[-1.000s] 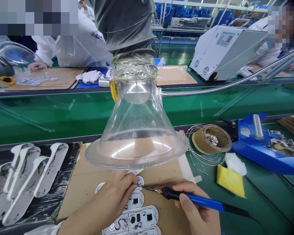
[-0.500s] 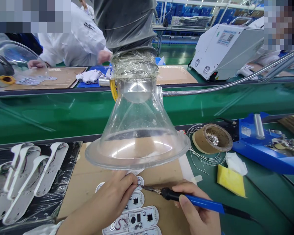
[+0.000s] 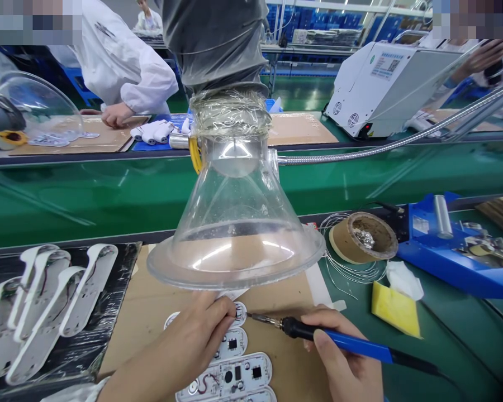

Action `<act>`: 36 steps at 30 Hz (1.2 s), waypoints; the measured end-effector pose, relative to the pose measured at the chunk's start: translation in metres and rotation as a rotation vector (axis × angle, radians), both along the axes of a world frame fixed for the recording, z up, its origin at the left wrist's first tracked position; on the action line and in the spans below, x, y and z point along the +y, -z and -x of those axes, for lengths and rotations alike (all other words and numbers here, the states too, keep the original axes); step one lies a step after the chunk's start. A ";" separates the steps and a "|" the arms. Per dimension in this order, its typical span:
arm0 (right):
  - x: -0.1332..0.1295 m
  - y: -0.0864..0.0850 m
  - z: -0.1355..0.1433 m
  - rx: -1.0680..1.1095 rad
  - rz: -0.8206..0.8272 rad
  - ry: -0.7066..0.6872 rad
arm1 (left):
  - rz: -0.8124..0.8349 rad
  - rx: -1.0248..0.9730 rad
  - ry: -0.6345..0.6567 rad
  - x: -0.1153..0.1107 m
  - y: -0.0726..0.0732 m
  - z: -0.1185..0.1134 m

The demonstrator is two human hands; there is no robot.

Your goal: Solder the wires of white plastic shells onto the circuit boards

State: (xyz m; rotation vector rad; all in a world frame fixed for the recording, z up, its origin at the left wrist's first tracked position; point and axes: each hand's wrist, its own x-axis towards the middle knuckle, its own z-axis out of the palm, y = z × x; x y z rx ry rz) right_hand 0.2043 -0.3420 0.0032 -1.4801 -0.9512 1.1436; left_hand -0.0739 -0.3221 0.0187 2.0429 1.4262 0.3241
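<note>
My right hand (image 3: 339,349) grips a blue and black soldering iron (image 3: 343,340), its tip just right of a small round white board (image 3: 240,314). My left hand (image 3: 205,329) has its fingers pinched together at that board's left edge; what they hold is hidden. Below lie white casings with circuit boards (image 3: 235,374), partly covered by my left hand and forearm. All of them rest on a brown cardboard sheet (image 3: 293,346).
A clear fume hood (image 3: 235,245) hangs over the cardboard. White curved shells (image 3: 88,290) lie on black film at left. At right are a solder tub (image 3: 362,237), solder wire, a yellow sponge (image 3: 395,309) and a blue stand (image 3: 456,262). Co-workers sit across.
My right hand and the soldering iron have shifted slightly right, and the tip has backed off from the round board. My left hand is nearly unmoved. A co-worker across has moved their hands.
</note>
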 end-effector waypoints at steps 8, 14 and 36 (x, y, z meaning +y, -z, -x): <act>0.001 0.000 -0.001 0.020 0.034 0.010 | -0.037 -0.034 -0.003 0.001 -0.004 0.000; 0.001 0.007 -0.005 0.041 0.004 0.015 | -0.036 -0.033 -0.011 0.002 -0.003 0.000; 0.007 0.009 -0.003 0.131 -0.071 0.043 | -0.209 0.030 0.149 0.004 -0.003 0.009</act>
